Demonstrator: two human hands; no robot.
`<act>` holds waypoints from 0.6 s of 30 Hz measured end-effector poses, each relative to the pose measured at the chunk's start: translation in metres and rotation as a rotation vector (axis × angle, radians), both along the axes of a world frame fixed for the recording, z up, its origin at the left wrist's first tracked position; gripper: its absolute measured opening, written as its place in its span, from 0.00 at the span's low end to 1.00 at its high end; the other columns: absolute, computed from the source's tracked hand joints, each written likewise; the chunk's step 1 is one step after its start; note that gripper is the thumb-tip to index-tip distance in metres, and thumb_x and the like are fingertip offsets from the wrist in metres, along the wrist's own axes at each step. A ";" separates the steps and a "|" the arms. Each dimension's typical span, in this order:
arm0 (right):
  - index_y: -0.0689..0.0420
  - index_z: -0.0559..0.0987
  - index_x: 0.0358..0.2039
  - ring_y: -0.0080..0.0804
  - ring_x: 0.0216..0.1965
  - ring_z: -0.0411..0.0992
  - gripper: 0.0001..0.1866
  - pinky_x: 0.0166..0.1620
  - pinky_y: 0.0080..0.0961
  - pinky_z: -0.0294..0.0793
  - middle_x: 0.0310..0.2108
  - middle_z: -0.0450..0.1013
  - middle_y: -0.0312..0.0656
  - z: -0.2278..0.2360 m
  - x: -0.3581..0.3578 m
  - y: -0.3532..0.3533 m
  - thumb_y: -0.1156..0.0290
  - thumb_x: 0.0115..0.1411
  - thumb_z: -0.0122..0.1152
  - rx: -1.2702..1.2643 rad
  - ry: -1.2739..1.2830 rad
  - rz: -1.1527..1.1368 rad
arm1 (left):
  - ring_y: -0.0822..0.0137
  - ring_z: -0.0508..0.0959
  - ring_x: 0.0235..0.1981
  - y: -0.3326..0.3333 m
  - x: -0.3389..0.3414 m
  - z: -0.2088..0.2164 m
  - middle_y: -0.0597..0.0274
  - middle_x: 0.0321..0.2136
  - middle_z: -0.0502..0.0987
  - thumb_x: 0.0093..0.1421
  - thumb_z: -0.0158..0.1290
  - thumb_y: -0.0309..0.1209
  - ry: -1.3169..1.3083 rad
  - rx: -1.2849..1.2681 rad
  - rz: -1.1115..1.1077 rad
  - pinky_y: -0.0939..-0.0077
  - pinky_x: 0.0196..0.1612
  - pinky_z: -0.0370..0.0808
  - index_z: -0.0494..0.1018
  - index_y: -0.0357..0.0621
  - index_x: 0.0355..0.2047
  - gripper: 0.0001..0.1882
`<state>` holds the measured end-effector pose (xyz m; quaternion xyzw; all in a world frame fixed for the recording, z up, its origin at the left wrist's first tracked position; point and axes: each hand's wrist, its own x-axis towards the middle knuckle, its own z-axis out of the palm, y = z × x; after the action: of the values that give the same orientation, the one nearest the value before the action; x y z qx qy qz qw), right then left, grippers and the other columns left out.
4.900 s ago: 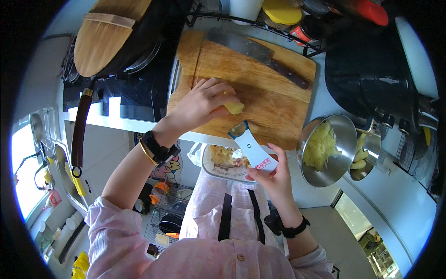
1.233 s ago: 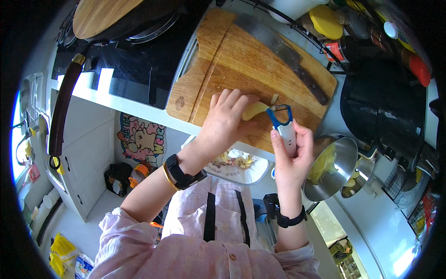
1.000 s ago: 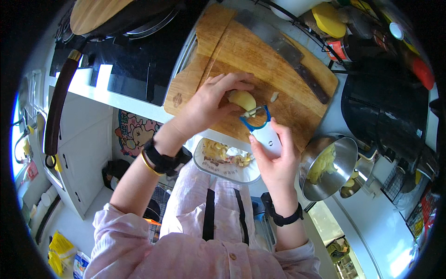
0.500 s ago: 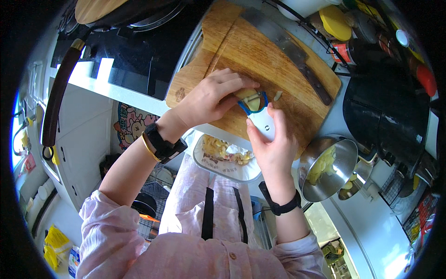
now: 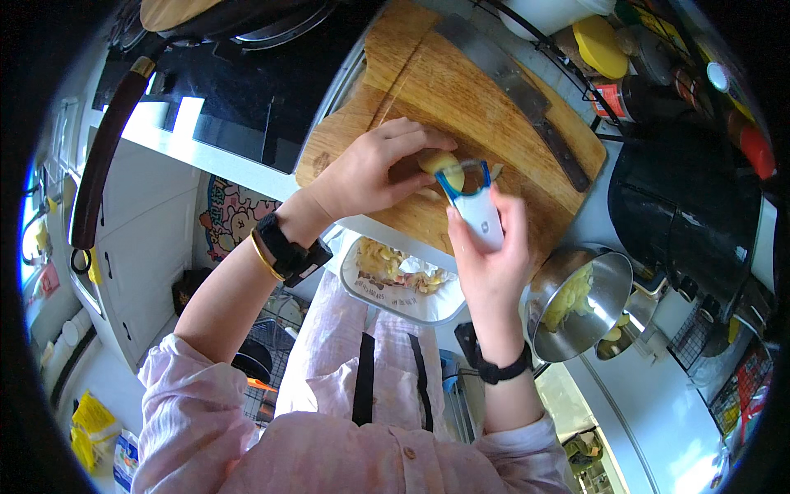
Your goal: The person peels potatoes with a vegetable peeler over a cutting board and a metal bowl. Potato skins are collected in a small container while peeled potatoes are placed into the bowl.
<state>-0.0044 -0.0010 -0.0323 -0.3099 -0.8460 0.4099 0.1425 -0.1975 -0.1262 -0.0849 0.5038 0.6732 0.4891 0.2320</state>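
Over the wooden cutting board, my left hand is curled round a pale yellow potato, its fingers covering the far side. In my right hand is a white peeler with a blue-edged, U-shaped head. The peeler's blade end is beside the potato's right side; whether it touches is hard to tell. A thin strip of peel lies on the board just right of the peeler head.
A large knife lies along the board's right side. Steel bowl with pale yellow pieces stands at right. Below the counter edge hangs a white scrap bin with peelings. A black stove and dark pan handle are at left.
The peeler has shifted slightly right and tilted away from the potato. More of the potato's pale, rounded surface shows now. My left hand has stayed nearly in place.
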 end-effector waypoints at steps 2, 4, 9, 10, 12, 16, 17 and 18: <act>0.56 0.76 0.47 0.55 0.41 0.83 0.21 0.40 0.42 0.83 0.44 0.82 0.54 0.000 -0.015 0.003 0.65 0.58 0.76 -0.017 0.013 0.015 | 0.51 0.79 0.50 -0.001 -0.002 0.000 0.52 0.51 0.81 0.60 0.64 0.24 -0.014 0.009 -0.009 0.61 0.55 0.76 0.79 0.40 0.55 0.21; 0.56 0.76 0.46 0.55 0.41 0.83 0.21 0.40 0.42 0.84 0.43 0.83 0.54 0.001 -0.022 0.004 0.65 0.57 0.76 0.007 -0.010 0.039 | 0.51 0.79 0.49 0.000 -0.005 -0.001 0.52 0.51 0.81 0.60 0.64 0.25 -0.008 0.032 -0.013 0.61 0.55 0.76 0.79 0.40 0.55 0.21; 0.57 0.76 0.46 0.55 0.41 0.83 0.22 0.40 0.43 0.84 0.43 0.83 0.54 -0.001 -0.019 0.001 0.65 0.56 0.77 0.030 -0.013 0.059 | 0.50 0.78 0.50 -0.001 -0.006 -0.005 0.52 0.50 0.81 0.57 0.65 0.27 0.038 0.074 -0.016 0.60 0.56 0.75 0.78 0.40 0.54 0.23; 0.57 0.76 0.46 0.55 0.42 0.83 0.21 0.40 0.43 0.83 0.44 0.83 0.54 -0.003 -0.019 0.000 0.65 0.56 0.77 0.011 -0.007 0.052 | 0.50 0.78 0.50 -0.001 -0.006 -0.005 0.53 0.50 0.80 0.57 0.66 0.27 0.046 0.058 -0.018 0.59 0.56 0.75 0.78 0.40 0.54 0.24; 0.57 0.76 0.45 0.56 0.42 0.83 0.21 0.40 0.43 0.83 0.44 0.82 0.55 -0.006 -0.017 0.000 0.66 0.56 0.77 -0.011 -0.001 0.045 | 0.50 0.78 0.51 -0.002 -0.004 -0.005 0.53 0.51 0.80 0.56 0.66 0.27 0.055 0.049 -0.013 0.59 0.57 0.75 0.77 0.40 0.55 0.25; 0.58 0.76 0.45 0.57 0.41 0.83 0.21 0.40 0.43 0.83 0.44 0.82 0.56 -0.006 -0.010 0.001 0.66 0.57 0.77 -0.003 -0.022 0.051 | 0.51 0.78 0.51 -0.003 -0.003 -0.006 0.54 0.51 0.79 0.58 0.65 0.27 0.070 0.019 -0.007 0.60 0.57 0.75 0.77 0.41 0.55 0.23; 0.58 0.76 0.45 0.58 0.41 0.82 0.21 0.40 0.43 0.83 0.44 0.82 0.57 -0.006 -0.008 0.001 0.67 0.57 0.76 0.003 -0.031 0.055 | 0.51 0.78 0.51 -0.003 -0.003 -0.007 0.54 0.51 0.79 0.58 0.65 0.27 0.071 0.029 -0.002 0.60 0.57 0.75 0.77 0.42 0.55 0.23; 0.58 0.76 0.45 0.58 0.41 0.82 0.21 0.40 0.43 0.82 0.43 0.82 0.56 -0.006 -0.005 0.001 0.67 0.57 0.77 -0.029 -0.019 0.041 | 0.51 0.78 0.51 -0.002 -0.003 -0.008 0.54 0.51 0.79 0.59 0.65 0.27 0.069 0.041 -0.002 0.60 0.56 0.75 0.77 0.42 0.54 0.22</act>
<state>-0.0093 0.0004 -0.0385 -0.2983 -0.8475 0.4219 0.1215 -0.2001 -0.1287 -0.0925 0.5257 0.6702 0.4848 0.1984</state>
